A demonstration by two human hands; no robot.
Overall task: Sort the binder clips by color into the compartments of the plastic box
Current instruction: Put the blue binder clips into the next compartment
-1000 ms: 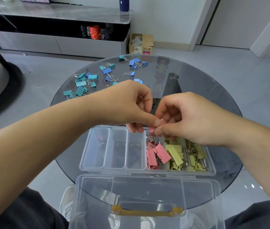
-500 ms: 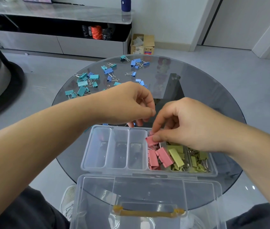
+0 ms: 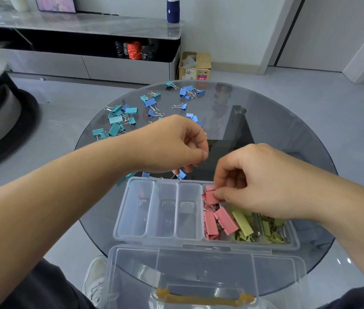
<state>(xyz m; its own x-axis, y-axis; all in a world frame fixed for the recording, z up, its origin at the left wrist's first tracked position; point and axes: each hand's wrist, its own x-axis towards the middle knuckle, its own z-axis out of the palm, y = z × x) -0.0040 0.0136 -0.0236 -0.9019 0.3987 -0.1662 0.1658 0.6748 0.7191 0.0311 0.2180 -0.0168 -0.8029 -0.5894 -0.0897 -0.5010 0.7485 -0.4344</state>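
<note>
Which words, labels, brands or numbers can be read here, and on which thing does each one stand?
No text is readable with certainty.
Cardboard box: printed labels on its front, too small and blurred to read.
Blue bottle: one small pale mark, unreadable.
Plastic box and the pink clip held by the right hand: no writing shows.

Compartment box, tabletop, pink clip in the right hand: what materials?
Compartment box: clear glossy plastic; see-through walls.
Tabletop: tinted glass, apparently; reflective, floor visible through it.
Pink clip: probably painted metal, matte body; can't confirm by look.
</note>
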